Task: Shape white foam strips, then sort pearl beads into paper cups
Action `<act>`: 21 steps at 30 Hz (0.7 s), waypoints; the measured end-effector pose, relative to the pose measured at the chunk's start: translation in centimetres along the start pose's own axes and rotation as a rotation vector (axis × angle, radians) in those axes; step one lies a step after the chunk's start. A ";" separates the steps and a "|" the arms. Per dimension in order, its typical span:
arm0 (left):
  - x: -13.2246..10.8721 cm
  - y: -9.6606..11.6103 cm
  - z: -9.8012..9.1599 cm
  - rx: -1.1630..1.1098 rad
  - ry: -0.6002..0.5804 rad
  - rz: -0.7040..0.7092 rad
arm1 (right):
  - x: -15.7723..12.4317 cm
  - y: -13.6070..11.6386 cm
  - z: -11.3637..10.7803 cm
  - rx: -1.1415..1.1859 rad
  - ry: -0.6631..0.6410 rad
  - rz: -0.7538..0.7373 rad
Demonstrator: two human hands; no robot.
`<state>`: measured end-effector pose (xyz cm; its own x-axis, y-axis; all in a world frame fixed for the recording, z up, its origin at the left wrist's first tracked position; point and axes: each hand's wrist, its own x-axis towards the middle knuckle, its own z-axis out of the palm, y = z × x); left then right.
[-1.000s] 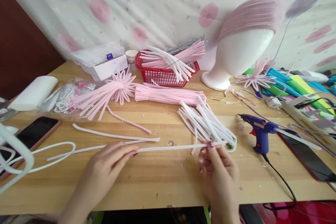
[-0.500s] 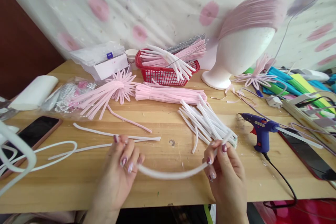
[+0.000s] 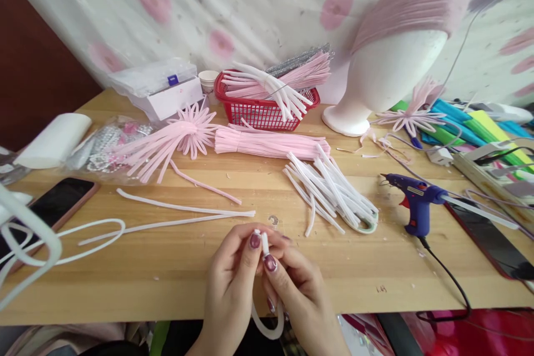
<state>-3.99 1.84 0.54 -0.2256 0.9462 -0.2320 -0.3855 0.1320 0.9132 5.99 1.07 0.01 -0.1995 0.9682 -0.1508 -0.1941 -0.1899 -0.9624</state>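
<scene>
My left hand (image 3: 233,275) and my right hand (image 3: 294,283) meet at the table's front edge, pinching the two ends of one white pipe cleaner (image 3: 269,334). Its ends stand side by side between my thumbs, and the middle hangs below in a loop. Fingers partly hide the stem. Beyond my hands lies a bundle of white pipe cleaners (image 3: 334,194), folded over at its right end. Two loose white stems (image 3: 187,210) rest to the left. Farther back are a tied pink pipe cleaner bundle (image 3: 271,143) and a looped pink pipe cleaner flower (image 3: 194,130).
A blue glue gun (image 3: 417,200) with a glue stick and black cord lies at right, near a dark phone (image 3: 488,233). A red basket (image 3: 262,111) and a white foam head (image 3: 392,78) stand at the back. Another phone (image 3: 62,206) lies left under white cable.
My hands have come together from wide apart. The pipe cleaner, stretched in a shallow curve before, is now bent into a loop with its ends together.
</scene>
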 end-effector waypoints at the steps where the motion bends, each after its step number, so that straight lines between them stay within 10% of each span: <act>1: -0.1 -0.1 0.1 -0.011 0.003 -0.019 | 0.0 -0.1 0.0 0.013 -0.010 -0.010; 21: -0.5 -1.1 0.0 -0.029 -0.155 -0.011 | 0.4 0.4 0.0 0.096 0.020 -0.020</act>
<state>-3.46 1.19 -0.36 -0.0810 0.9793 -0.1855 -0.4139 0.1363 0.9001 5.82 1.34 -0.45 -0.1759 0.9748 -0.1369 -0.2890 -0.1841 -0.9395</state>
